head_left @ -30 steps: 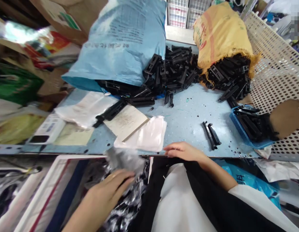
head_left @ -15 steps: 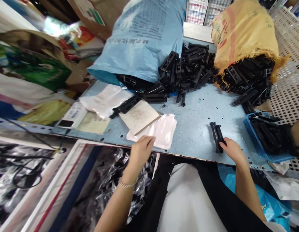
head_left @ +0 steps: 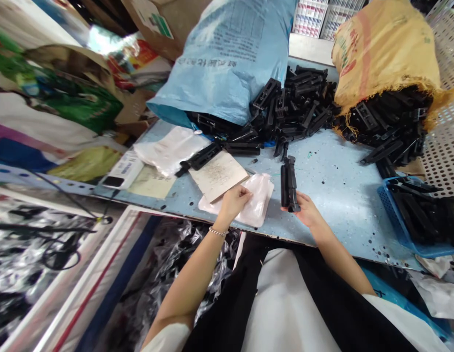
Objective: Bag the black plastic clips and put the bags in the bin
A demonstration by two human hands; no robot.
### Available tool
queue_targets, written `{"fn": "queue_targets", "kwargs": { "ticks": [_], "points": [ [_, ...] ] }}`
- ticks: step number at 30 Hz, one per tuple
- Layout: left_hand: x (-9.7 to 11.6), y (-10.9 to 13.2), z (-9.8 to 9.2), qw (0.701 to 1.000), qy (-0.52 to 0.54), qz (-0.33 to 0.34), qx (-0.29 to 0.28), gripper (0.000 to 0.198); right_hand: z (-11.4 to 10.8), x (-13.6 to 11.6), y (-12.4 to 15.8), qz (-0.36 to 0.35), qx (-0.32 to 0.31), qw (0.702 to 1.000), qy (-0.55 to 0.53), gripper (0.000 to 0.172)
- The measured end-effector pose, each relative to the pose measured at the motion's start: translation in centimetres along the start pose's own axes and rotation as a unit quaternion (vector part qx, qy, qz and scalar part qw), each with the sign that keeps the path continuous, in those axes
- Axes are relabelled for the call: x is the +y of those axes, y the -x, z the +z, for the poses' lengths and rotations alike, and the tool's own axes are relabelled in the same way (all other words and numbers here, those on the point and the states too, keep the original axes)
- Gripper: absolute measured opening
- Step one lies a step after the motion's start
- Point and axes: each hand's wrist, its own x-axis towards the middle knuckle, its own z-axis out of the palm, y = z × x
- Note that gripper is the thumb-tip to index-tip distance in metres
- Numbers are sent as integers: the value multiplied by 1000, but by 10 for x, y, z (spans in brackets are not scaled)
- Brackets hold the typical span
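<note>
In my right hand [head_left: 306, 209] is a long black plastic part [head_left: 288, 185], gripped by its near end and held over the blue table [head_left: 336, 195]. My left hand [head_left: 237, 201] is at the stack of clear plastic bags [head_left: 259, 198], thumb and fingers pinched together at the top bag's edge; the pinch looks closed on that bag. A pale square board [head_left: 217, 176] lies across the left part of the stack, just beyond my left hand.
Black parts [head_left: 303, 100] spill from a blue sack [head_left: 227, 63] and a yellow sack [head_left: 386, 54] at the back. A blue basket [head_left: 391, 215] of black parts stands on the right by a perforated panel [head_left: 444, 151]. More plastic bags [head_left: 171, 146] lie left of the board.
My right hand has lifted the black part off the table and carried it left, near the bags. My left hand has moved slightly right and farther over the bag stack.
</note>
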Motion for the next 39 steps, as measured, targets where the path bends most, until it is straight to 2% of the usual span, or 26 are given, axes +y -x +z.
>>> {"fn": "queue_targets", "kwargs": {
  "ticks": [4, 7, 10, 13, 17, 20, 23, 25, 29, 33, 39],
  "points": [
    [-2, 3, 4, 997, 72, -7, 29, 26, 45, 11, -35, -2, -51, 990, -129, 33],
    [-6, 3, 6, 992, 120, -24, 21, 32, 61, 19, -50, 9, -56, 981, -187, 33],
    [-10, 2, 5, 985, 168, -36, -21, 27, 60, 17, -50, 3, -54, 979, -196, 32],
    [-12, 2, 4, 987, 157, -32, -20, 29, 54, 8, -42, -19, -59, 980, -189, 29],
    [-7, 8, 8, 997, 77, -12, 19, 22, 54, -1, -36, -26, -73, 987, -140, 32],
    [-3, 19, 18, 997, -27, 60, 46, 17, 54, -2, -36, -30, -66, 989, -131, 33],
    [0, 23, 27, 982, -136, 125, 48, 10, 49, -1, -36, -31, -63, 984, -162, 30],
    [1, 18, 25, 982, -147, 118, 19, 11, 45, 0, -36, -30, -63, 983, -171, 28],
    [1, 3, 7, 989, -113, 84, -32, 16, 42, 2, -33, -30, -71, 983, -165, 29],
    [-4, -1, -3, 997, -52, 39, -38, 26, 43, 2, -32, -18, -69, 984, -161, 29],
    [-7, 0, 0, 999, -26, 31, -34, 26, 46, 2, -34, -31, -68, 989, -126, 29]
  ]
}}
